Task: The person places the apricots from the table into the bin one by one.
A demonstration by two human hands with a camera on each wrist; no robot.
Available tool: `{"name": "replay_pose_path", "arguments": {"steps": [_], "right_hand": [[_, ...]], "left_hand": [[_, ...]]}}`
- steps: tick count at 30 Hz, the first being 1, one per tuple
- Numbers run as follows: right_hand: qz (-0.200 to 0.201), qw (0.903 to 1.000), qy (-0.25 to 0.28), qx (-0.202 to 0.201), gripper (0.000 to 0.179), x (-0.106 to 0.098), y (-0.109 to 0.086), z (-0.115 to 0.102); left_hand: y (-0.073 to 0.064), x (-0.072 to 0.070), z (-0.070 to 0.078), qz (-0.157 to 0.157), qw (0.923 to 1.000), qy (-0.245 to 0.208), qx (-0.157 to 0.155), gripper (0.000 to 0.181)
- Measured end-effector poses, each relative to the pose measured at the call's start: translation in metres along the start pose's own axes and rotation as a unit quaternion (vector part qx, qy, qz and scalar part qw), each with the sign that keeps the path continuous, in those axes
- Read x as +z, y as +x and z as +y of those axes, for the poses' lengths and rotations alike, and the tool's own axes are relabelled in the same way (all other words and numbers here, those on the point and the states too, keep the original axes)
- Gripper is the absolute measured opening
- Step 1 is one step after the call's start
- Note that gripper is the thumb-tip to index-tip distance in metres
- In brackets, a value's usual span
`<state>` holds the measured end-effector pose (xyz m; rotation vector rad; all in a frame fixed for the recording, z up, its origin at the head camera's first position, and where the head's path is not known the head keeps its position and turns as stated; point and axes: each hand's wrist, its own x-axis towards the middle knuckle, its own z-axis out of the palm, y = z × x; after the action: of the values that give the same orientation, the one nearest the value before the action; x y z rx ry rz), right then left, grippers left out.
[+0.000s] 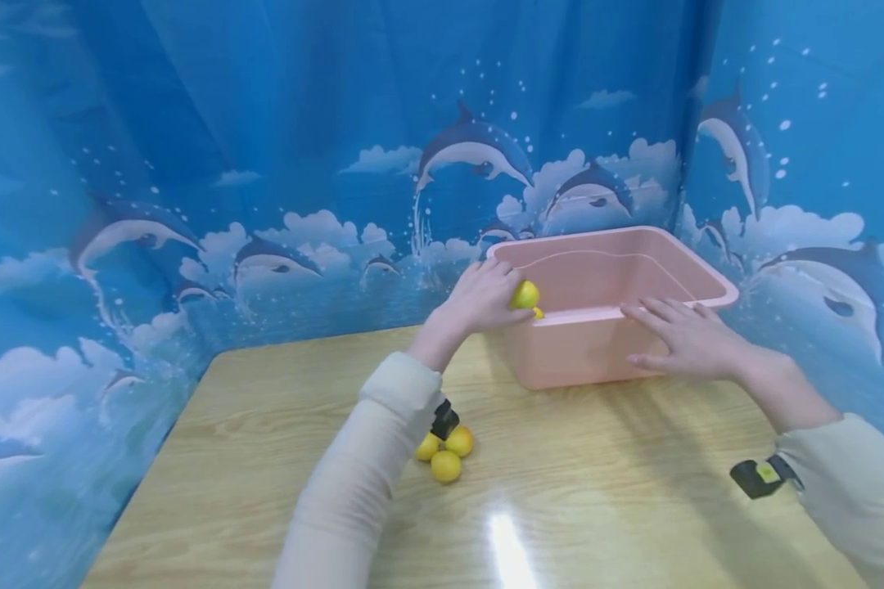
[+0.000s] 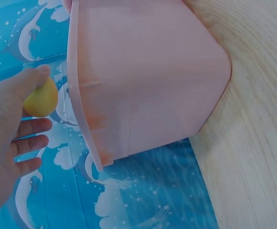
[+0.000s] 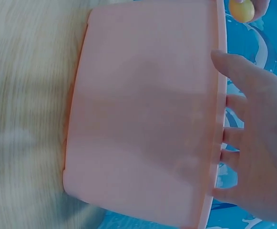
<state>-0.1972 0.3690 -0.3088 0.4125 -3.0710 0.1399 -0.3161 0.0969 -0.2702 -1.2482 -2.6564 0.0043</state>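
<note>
A sleeve [image 1: 361, 470] part-hides one loose fruit [image 1: 426, 449]; the left hand [image 1: 484, 293] partly covers the yellow fruit [image 1: 526, 294] it pinches, at nine o'clock from the right hand [image 1: 688, 339], fingers spread at the pink bin [image 1: 570, 356]

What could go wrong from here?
The fruit might slip: three fingers of the left hand stand clear of it, and being near the bin's rim, it could drop outside.

The left sleeve partly covers the loose fruits in the head view; lowering that arm might roll them.

The right hand is at the front rim; pressing down there could tilt the bin.
</note>
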Motion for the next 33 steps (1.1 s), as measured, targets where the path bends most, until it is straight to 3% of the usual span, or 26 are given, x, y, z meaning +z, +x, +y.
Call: {"name": "replay_pose_path", "arguments": {"steps": [18, 24, 33], "right_hand": [[-0.006, 1.0, -0.001, -0.008, 0.075, -0.003, 0.0, 0.001], [-0.005, 1.0, -0.003, -0.007, 0.076, -0.001, 0.002, -0.002], [-0.001, 0.9999, -0.01, -0.002, 0.075, -0.001, 0.0, -0.001]], "left_hand": [[0.022, 0.01, 0.012, -0.005, 0.9994, 0.033, -0.002, 0.048], [0.021, 0.008, 0.014, -0.013, 0.9978, 0.065, -0.005, 0.055], [0.006, 0.002, 0.005, 0.005, 0.9966, 0.082, 0.002, 0.047]]}}
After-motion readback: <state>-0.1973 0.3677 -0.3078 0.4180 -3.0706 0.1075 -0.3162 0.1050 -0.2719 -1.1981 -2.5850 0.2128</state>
